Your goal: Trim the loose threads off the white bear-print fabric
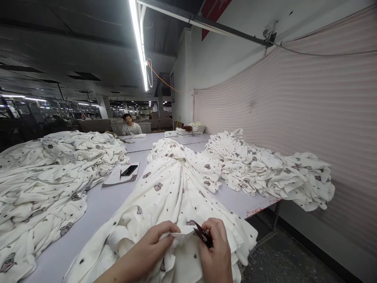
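A white fleecy garment (165,188) with grey animal faces and small dark dots lies spread over the table in front of me. My left hand (157,243) pinches an edge of its cloth between thumb and fingers. Dark thread snips (203,234) are gripped in my right hand (216,249), their tips pointing left at the raised cloth edge. Whether the blades touch the cloth or a thread is too small to tell. Part of the right hand's fingers is hidden behind the snips and the palm.
Heaps of the same printed cloth lie on the left (59,173) and right (259,169) of the table (100,208). A phone (129,169) and a pen rest on papers (110,179). Folded stacks (197,128) stand at the far end. A person (131,126) is beyond the table.
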The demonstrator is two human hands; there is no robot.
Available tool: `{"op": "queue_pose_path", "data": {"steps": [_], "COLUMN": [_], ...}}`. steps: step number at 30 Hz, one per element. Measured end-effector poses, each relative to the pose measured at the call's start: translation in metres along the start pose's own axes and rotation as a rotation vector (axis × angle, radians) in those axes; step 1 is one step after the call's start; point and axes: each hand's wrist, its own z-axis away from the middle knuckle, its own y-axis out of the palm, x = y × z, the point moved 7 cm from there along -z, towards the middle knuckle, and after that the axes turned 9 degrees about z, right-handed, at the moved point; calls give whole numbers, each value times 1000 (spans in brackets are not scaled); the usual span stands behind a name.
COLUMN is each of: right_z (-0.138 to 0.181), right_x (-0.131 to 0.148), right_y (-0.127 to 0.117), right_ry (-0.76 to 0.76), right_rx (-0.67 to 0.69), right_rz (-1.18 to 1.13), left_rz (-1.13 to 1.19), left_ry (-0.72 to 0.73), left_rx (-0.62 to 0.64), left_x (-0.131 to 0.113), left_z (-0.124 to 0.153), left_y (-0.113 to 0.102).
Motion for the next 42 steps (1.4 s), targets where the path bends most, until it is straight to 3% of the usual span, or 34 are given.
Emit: {"op": "queue_pose_path", "data": {"steps": [4, 8, 14, 19, 27, 32, 37, 42], "right_z": [3, 9, 5, 5, 3, 2, 6, 2], "right_x": [9, 22, 26, 28, 29, 13, 19, 9], "right_y": [10, 14, 17, 9, 5, 10, 9, 17], "right_ry": [-95, -193, -191, -281, -276, -100, -176, -2], "right_rx": [48, 45, 98, 38, 56, 116, 83, 116], "right_rz": [-73, -183, 30, 223, 256, 86, 125, -97], "left_rz": [112, 178, 487, 315, 185, 125, 144, 217], "left_ry": [-120, -117, -158, -142, -156, -170, -175, -216], "left_rx": [-55, -83, -139, -201, -226, -223, -217, -215], "left_x": [20, 28, 33, 26, 27, 27, 26, 33], "left_z": [-2, -2, -3, 1, 1, 2, 2, -1], "left_y": [-12, -11, -7, -12, -11, -14, -13, -15]}}
